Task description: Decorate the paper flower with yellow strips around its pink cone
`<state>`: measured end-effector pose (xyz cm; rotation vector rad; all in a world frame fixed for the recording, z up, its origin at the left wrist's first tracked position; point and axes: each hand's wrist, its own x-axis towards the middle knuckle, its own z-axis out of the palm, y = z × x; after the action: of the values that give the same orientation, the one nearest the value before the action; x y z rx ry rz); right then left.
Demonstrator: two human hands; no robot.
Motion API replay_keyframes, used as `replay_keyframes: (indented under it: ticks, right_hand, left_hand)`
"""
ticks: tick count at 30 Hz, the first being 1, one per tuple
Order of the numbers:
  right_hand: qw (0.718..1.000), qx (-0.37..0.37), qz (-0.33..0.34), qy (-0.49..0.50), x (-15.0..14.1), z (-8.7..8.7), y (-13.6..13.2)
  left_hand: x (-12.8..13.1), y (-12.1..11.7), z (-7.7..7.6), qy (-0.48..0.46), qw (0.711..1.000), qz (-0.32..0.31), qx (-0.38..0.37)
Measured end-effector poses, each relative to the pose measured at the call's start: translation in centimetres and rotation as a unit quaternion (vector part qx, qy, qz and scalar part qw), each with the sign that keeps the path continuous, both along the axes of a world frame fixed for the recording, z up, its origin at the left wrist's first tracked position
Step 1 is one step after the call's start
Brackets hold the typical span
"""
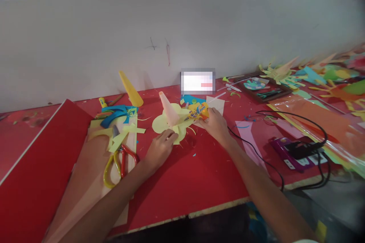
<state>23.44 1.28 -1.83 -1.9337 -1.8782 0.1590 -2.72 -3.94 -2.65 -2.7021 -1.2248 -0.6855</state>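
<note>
A pale yellow paper flower shape (161, 122) lies on the red table (199, 182), with a peach paper cone (169, 113) standing on it. My left hand (159, 149) rests closed on the flower's near edge, pinching it. My right hand (215, 123) is closed on a small orange and yellow piece (203, 112) at the flower's right side, amid yellow and blue scraps.
Scissors (118, 163) with yellow and red handles lie on peach paper at the left, near blue strips (115, 115) and a yellow cone (130, 90). A black cable (288, 114) runs to a purple device (296, 153) on the right. Paper crafts (281, 74) crowd the far right; a white board (182, 34) stands behind.
</note>
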Motion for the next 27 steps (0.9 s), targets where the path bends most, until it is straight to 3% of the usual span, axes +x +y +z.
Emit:
replay_keyframes:
  ticks: [5, 10, 19, 27]
  right_hand:
    - [1.0, 0.006, -0.002, 0.004, 0.2, -0.4, 0.2]
    - [1.0, 0.022, 0.007, -0.005, 0.5, -1.1, 0.5]
    - [0.999, 0.037, 0.008, -0.001, 0.9, -1.1, 0.3]
    - [0.999, 0.037, 0.008, -0.002, 0.9, -1.3, 0.4]
  left_hand:
    - [0.8, -0.4, 0.2, 0.066, 0.997, -0.006, -0.025]
    - [1.3, -1.3, 0.6, 0.065, 0.996, 0.025, -0.052]
    - [0.3, -1.0, 1.7, 0.062, 0.996, 0.067, -0.002]
    - [0.6, -1.0, 1.5, 0.08, 0.991, 0.107, -0.023]
